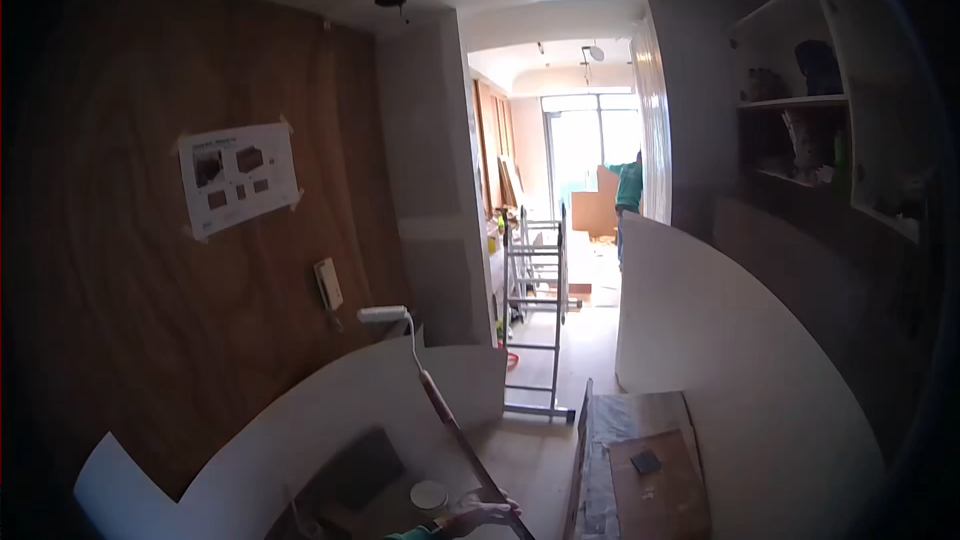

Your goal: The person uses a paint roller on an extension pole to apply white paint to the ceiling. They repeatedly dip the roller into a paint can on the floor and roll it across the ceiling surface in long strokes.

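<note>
My left hand (482, 515) comes in at the bottom edge from a green sleeve, its fingers wrapped round the pole of a paint roller (455, 420). The pole slants up and to the left, away from me. At its far end a bent wire frame carries the white roller sleeve (384, 314), raised in front of the wood-panelled wall (200, 330) and just below a wall handset (328, 284). Whether the roller touches the wall I cannot tell. Left of my hand, low down, is a round white lid or tub (429, 495). My right hand is out of view.
White boards (360, 390) stand along the left wall, and another white board (735, 340) on the right. An aluminium ladder (535, 345) stands ahead. A covered low box (640, 410) sits right. Shelves (795, 101) hang upper right. A person in green (628, 185) is far off near the windows.
</note>
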{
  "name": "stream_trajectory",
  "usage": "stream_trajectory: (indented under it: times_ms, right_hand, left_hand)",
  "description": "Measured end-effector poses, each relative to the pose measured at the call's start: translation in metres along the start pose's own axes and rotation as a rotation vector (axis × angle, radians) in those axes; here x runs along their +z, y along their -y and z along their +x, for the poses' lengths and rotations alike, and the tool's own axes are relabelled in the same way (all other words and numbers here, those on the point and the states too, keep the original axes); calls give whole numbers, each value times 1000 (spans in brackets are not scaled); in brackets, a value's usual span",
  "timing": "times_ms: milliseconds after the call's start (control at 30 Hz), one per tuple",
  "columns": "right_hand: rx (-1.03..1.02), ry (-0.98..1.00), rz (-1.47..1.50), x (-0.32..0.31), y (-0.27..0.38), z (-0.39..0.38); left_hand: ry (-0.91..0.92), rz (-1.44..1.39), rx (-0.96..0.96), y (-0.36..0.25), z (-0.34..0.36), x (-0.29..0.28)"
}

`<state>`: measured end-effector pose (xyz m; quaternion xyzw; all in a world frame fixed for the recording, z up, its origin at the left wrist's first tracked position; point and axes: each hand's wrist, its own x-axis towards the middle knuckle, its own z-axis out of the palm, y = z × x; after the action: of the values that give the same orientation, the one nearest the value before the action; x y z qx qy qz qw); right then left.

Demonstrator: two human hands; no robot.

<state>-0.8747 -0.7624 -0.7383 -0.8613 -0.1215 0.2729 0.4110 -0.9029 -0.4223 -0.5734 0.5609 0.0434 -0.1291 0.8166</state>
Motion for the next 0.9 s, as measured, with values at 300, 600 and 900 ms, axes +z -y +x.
stream_trajectory:
  times_ms: [300,600,900]
  right_hand:
    - [-197,87,41,-9,59,85]
    - [-238,87,80,-5,108,189]
    - [-343,127,93,-34,150,294]
  left_hand:
    - [-167,299,559,-237,4,46]
    - [-196,545,822,-440,71,12]
    - [-316,761,989,-591,128,13]
